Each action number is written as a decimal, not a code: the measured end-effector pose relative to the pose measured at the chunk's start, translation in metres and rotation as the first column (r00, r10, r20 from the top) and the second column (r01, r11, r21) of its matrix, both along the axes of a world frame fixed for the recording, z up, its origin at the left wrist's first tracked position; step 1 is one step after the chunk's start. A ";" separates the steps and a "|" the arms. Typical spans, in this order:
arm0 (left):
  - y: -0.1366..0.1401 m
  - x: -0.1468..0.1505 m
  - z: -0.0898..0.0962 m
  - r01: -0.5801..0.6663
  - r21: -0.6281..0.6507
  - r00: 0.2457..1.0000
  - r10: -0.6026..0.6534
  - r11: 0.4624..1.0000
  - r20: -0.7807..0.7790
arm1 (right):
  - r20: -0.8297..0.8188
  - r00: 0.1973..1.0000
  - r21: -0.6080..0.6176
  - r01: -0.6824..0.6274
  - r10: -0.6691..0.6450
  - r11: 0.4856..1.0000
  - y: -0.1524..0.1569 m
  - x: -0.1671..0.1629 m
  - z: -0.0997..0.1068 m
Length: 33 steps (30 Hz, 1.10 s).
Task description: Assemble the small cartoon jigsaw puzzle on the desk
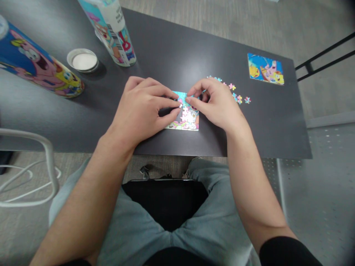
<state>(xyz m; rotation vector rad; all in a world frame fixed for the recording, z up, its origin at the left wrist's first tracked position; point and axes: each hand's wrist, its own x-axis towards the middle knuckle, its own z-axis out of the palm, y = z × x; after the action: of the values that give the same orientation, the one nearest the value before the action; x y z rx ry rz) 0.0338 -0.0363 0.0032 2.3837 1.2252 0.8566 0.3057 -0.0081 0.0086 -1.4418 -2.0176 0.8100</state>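
Hands [144,105] [217,103] half-curled at the puzzle [191,118] — any hold unclear — inside the near edge of the table [166,146].

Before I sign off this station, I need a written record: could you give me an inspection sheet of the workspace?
Surface: dark tabletop, glare near the middle.
Work items: partly joined puzzle with a dark gap; loose pieces lie to its right, partly hidden; picture card near the table's right end.
Clutter: blue canister, light-blue canister, and between them a round lid-like dish.
Hands: left hand and right hand have fingertips at the puzzle; cannot tell whether either grips a piece.
Cables: thin white cord at lower left, off the tabletop.
Surroundings: floor; black rails at right.
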 end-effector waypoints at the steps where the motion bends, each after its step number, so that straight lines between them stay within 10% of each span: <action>1: 0.000 0.000 0.000 0.003 -0.002 1.000 -0.003 1.000 0.001 | 0.001 1.000 -0.002 -0.002 0.002 1.000 0.000 0.000 0.000; 33: -0.003 0.003 0.004 0.040 -0.018 0.999 -0.040 0.999 -0.030 | 0.052 0.999 0.041 0.006 -0.009 0.999 0.000 -0.002 0.000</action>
<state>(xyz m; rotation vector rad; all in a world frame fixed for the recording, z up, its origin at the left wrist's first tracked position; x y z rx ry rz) 0.0371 -0.0390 0.0069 2.4075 1.1868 0.7973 0.3041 -0.0079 0.0091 -1.4611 -2.0545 0.7307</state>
